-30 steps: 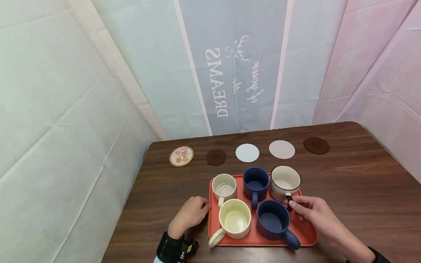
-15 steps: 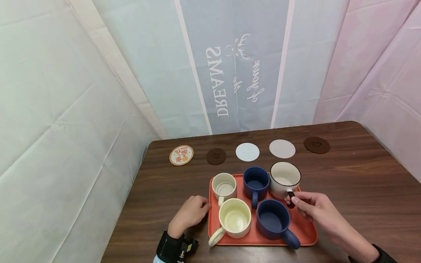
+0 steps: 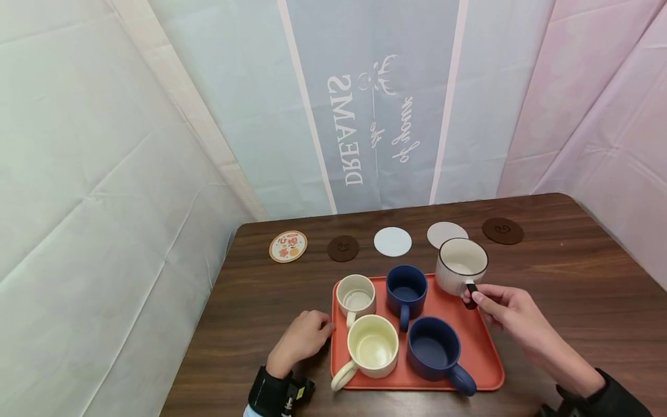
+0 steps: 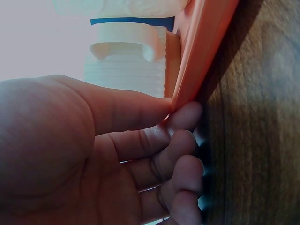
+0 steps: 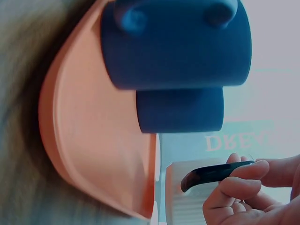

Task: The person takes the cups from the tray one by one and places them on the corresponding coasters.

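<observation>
My right hand (image 3: pixel 513 315) pinches the black handle of a white mug with a dark rim (image 3: pixel 458 263). This mug is raised over the back right corner of the red tray (image 3: pixel 471 370), and the right wrist view shows the handle (image 5: pixel 206 176) between thumb and fingers. At the tray's left edge, my left hand (image 3: pixel 304 336) pinches the rim (image 4: pixel 192 61) between thumb and forefinger, the other fingers curled by the tabletop. On the tray stand a small cream mug (image 3: pixel 356 295), a pale yellow mug (image 3: pixel 372 347), a blue mug (image 3: pixel 406 289) and a larger dark blue mug (image 3: pixel 432 350).
A row of round coasters lies behind the tray: a patterned one (image 3: pixel 288 247), a brown one (image 3: pixel 343 248), a white one (image 3: pixel 392 241), another white one (image 3: pixel 443 233) partly behind the raised mug, and a brown one (image 3: pixel 502 230). Cloth curtains (image 3: pixel 250 145) surround the wooden table (image 3: pixel 573 278).
The right hand has lifted the white mug from the tray and carried it up, back and slightly right. The left hand and the other mugs have stayed put.
</observation>
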Available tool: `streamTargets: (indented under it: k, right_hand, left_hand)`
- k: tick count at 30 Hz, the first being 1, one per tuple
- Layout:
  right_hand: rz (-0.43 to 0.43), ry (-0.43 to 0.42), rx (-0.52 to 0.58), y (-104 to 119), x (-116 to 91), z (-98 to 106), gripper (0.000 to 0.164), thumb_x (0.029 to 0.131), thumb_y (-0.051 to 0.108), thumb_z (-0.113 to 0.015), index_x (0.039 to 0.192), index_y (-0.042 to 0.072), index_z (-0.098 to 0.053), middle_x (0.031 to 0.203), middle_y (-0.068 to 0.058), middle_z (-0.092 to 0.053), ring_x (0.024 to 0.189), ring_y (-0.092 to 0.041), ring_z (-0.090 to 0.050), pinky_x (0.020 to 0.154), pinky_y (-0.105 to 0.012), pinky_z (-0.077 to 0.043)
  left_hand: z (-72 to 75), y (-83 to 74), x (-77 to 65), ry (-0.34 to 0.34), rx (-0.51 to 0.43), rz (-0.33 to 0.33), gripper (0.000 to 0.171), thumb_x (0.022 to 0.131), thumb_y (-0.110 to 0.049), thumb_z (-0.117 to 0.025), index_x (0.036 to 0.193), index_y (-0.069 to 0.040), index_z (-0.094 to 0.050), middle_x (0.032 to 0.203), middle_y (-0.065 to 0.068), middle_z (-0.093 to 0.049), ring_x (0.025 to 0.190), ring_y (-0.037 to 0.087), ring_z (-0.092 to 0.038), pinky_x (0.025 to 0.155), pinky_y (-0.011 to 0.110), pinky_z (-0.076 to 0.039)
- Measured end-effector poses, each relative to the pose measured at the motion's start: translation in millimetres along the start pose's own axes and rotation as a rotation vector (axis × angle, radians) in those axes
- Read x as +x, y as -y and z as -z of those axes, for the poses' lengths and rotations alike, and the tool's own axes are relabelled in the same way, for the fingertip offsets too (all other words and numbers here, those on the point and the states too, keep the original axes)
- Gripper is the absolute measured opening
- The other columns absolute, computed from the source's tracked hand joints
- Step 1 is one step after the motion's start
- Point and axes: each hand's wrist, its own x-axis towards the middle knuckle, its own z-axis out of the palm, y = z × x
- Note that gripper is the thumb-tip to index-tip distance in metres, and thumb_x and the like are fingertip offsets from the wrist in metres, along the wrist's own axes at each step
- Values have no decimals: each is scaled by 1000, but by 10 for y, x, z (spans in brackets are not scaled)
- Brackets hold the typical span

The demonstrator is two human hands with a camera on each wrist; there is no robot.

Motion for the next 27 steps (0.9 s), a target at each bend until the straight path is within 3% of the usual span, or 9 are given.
streamTargets:
  k: [20, 27]
  right_hand:
    - [-3, -77, 21, -101, 291, 213, 29, 112, 15, -51, 114, -11, -65, 80, 0, -59, 64, -12, -49, 55, -29, -39]
    - [19, -95, 87, -162, 384, 331, 29, 113, 13, -49, 115, -12, -63, 89, 1, -65, 70, -13, -53, 59, -26, -45]
  left_hand:
    - [3, -10, -12, -13, 7, -11, 33, 106, -15, -61, 73, -14, -66, 60, -6, -45, 54, 10, -45, 54, 26, -34]
    - [1, -18, -21, -12, 0, -7, 33, 106, -15, -61, 74, -13, -66, 60, -6, -45, 53, 10, -46, 54, 26, -34]
